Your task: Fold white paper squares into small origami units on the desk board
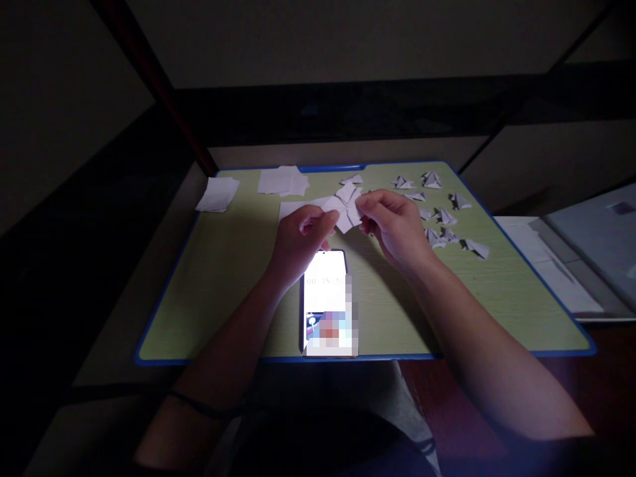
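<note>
Between both hands, a partly folded white paper (346,205) is held up over the middle of the table, its flaps spread out in a cross-like shape. My left hand (304,237) pinches its left side between thumb and fingers. My right hand (393,222) grips the right flap the same way. Behind the left hand lies a flat white sheet (293,208), partly covered. Several small folded paper figures (445,216) are scattered to the right of my right hand, and another folded figure (352,179) lies just behind the held paper.
A green table (213,285) with a blue rim carries a lit phone (325,291) near its front edge. Paper stacks lie at the back left (217,194) and back centre (279,180). An open white box (561,265) stands beyond the right edge.
</note>
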### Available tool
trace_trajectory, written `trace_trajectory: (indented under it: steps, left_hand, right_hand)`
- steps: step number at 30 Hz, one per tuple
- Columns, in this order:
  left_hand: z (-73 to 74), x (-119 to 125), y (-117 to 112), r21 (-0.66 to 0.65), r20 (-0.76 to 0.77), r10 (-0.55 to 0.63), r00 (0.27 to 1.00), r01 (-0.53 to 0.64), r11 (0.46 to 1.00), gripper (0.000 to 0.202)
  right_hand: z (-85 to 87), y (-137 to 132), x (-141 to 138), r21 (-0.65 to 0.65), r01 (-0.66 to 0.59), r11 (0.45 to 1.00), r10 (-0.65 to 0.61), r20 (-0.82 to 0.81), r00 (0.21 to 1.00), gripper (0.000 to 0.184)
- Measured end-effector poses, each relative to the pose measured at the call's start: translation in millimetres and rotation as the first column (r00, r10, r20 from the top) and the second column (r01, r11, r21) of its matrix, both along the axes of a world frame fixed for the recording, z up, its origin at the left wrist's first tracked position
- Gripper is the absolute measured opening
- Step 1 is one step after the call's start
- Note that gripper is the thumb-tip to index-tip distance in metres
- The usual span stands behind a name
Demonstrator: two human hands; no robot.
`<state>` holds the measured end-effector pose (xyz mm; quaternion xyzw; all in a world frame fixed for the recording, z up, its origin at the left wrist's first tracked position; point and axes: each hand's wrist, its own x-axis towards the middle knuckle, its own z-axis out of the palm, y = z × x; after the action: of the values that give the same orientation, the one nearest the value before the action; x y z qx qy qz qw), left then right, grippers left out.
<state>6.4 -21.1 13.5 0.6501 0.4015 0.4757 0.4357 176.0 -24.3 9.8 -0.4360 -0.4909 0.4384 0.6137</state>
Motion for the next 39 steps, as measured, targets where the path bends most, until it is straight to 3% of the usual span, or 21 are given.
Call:
trace_trajectory:
  steps: [3,13,20,27,39]
  left_hand:
    - [-0.2,0.7,-0.5,-0.013,-0.012,-0.022,1.0,0.022,1.0,0.022]
    - [4.0,1.1,-1.8,-0.073,-0.032,0.058,0.998,-0.061,0.996,0.02]
    - [2.4,1.4,-0.7,-0.088,0.003,0.099,0.995,-0.098,0.991,0.018]
    - [2.5,2.5,-2.8,-0.073,-0.016,0.01,1.0,-0.011,0.997,0.02]
    - [5.0,3.0,-3.0,-0.12,-0.074,0.046,0.996,-0.055,0.991,0.017]
  right_hand:
    - [0.2,-0.3,-0.1,0.004,-0.003,1.0,0.003,-0.014,1.0,0.015]
    - [1.4,-2.5,0.4,0.01,-0.026,1.0,0.025,0.01,1.0,0.027]
    - [-1.8,-1.8,0.5,-0.03,-0.084,0.996,0.086,0.082,0.993,0.02]
    - [0.4,-2.9,0.5,-0.02,-0.071,0.997,0.072,0.046,0.996,0.018]
    - [1.5,-3.2,-0.8,-0.048,-0.124,0.991,0.126,0.032,0.992,0.022]
